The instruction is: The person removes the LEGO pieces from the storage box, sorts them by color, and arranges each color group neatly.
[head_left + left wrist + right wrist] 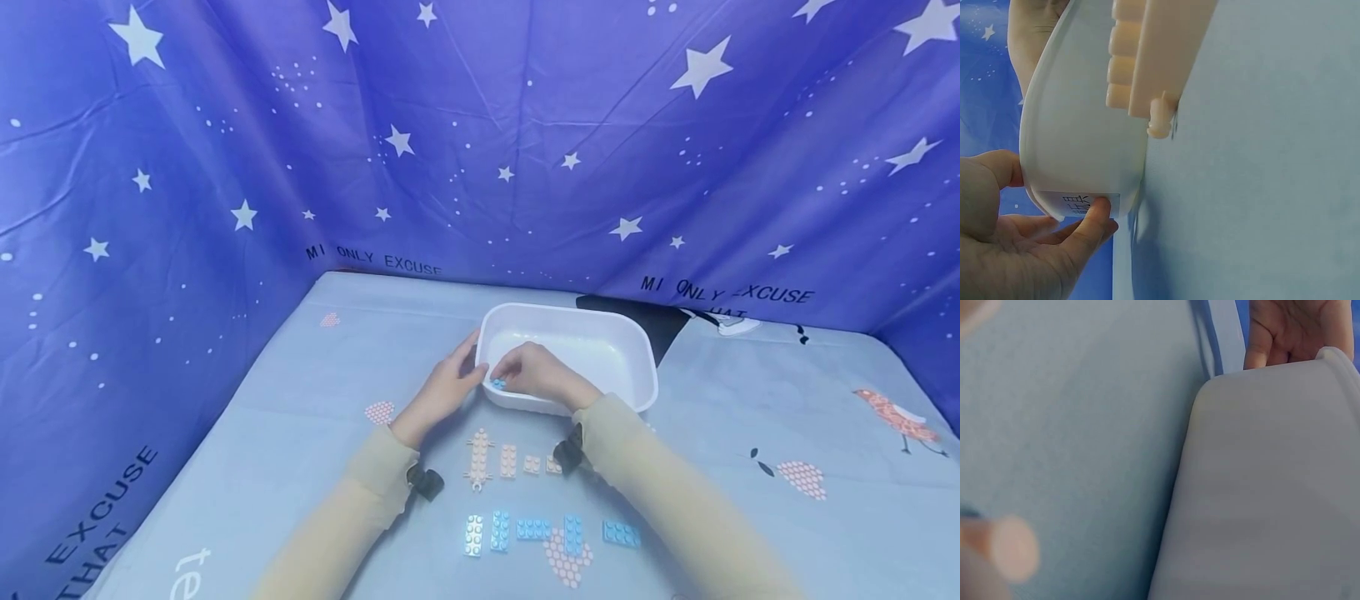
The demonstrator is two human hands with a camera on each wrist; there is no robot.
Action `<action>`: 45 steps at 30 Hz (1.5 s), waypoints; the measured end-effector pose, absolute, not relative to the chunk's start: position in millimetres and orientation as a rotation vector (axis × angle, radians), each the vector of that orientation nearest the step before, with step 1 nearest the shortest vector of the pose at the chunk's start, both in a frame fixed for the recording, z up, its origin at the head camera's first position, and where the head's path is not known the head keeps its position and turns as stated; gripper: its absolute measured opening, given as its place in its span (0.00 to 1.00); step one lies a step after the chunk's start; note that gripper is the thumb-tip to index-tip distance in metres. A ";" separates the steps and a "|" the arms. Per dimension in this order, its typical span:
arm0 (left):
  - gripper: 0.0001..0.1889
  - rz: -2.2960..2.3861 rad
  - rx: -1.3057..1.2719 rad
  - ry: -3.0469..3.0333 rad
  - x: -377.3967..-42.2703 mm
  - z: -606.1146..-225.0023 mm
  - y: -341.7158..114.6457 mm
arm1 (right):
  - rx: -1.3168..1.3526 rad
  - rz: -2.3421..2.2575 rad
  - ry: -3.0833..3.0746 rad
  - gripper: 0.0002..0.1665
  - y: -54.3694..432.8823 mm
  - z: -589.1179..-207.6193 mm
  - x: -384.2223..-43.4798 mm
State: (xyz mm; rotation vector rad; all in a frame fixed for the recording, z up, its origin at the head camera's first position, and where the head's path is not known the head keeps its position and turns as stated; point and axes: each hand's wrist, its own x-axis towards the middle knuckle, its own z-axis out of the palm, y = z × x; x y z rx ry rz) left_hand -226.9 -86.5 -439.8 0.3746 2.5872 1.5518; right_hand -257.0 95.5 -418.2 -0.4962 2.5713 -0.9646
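Note:
A white plastic tub (611,358) stands on the cloth-covered table in the head view. My left hand (441,390) holds its left end; in the left wrist view the thumb lies at the rim and the fingers (1094,219) against the labelled outer wall. My right hand (542,372) reaches inside the tub near its left end and pinches a small blue building brick (498,383), partly covered by the fingers. In the right wrist view the tub's side (1272,481) hides the right hand's fingers.
In front of the tub lies a row of peach building pieces, including a long one with side pegs (479,458) and a plate (507,461). Nearer me, several blue bricks (534,530) form another row. A blue star-printed curtain (480,150) encloses the table.

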 end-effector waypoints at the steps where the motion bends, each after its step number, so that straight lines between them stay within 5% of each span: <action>1: 0.34 1.555 0.376 2.586 -226.7 -439.1 -86.5 | -0.487 -0.962 2.570 0.11 95.1 -418.0 -257.2; 45: 0.30 1.527 0.316 2.569 -226.9 -441.7 -85.8 | -0.499 -1.194 2.697 0.16 132.6 -385.0 -231.4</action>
